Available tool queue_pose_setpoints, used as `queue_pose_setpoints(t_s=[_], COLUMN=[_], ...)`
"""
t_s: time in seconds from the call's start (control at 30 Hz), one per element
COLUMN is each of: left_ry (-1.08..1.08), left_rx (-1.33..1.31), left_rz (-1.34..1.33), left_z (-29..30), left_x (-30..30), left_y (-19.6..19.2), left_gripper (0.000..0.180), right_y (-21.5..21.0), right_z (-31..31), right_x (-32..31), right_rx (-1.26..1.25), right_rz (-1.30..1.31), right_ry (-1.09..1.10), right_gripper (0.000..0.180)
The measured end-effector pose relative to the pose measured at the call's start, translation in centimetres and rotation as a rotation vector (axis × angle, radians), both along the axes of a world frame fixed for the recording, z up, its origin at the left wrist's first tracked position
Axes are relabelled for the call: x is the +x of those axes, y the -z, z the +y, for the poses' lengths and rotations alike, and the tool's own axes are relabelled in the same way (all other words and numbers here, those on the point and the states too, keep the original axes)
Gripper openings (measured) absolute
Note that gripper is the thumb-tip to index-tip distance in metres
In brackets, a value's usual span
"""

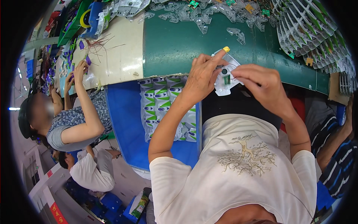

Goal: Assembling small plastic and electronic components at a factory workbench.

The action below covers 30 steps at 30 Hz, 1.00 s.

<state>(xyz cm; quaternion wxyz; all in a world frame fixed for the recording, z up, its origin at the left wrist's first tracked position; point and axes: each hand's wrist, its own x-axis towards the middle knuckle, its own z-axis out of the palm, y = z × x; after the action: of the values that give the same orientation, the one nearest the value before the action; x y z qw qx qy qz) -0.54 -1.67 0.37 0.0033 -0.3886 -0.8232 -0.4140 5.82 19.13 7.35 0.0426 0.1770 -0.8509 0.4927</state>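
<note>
A white plastic housing (223, 90) is held up in front of my body, just over the table's near edge. My left hand (202, 76) grips it from the left, its index fingertip capped with a yellow finger cot (226, 49). Inside the shell show a round dark spot and a small green circuit board (227, 79). From the right, my right hand (263, 85) reaches over the shell with thumb and fingers pinched together. What sits in that pinch, if anything, is too small to tell.
Clear plastic parts (203, 18) lie scattered across the green tabletop (179, 48). Stacked white-and-green housings (302, 30) rise at the far right. Below the table, a blue bin (126, 123) contains bagged white-green pieces (160, 100). A co-worker (74, 119) handles purple parts at left; another person sits at right.
</note>
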Motion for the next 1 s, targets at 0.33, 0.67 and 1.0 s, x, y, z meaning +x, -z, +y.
queue_pose_setpoints(t_s=[0.33, 0.67, 1.0], left_ry=[0.017, -0.004, -0.211], left_rx=[0.069, 0.121, 0.176], left_rz=[-0.075, -0.196, -0.078], left_z=[-0.6, 1.1, 0.3], left_x=[-0.2, -0.4, -0.7], left_y=[0.5, 0.2, -0.2], left_gripper=[0.062, 0.053, 0.040], right_y=[3.6, 6.4, 2.6], right_z=[-1.6, 0.8, 14.1], right_x=[1.4, 2.8, 12.6], right_rx=[0.232, 0.052, -0.161], right_rz=[0.216, -0.093, 0.134], right_ry=[0.039, 0.369, 0.982], right_gripper=[0.019, 0.018, 0.011])
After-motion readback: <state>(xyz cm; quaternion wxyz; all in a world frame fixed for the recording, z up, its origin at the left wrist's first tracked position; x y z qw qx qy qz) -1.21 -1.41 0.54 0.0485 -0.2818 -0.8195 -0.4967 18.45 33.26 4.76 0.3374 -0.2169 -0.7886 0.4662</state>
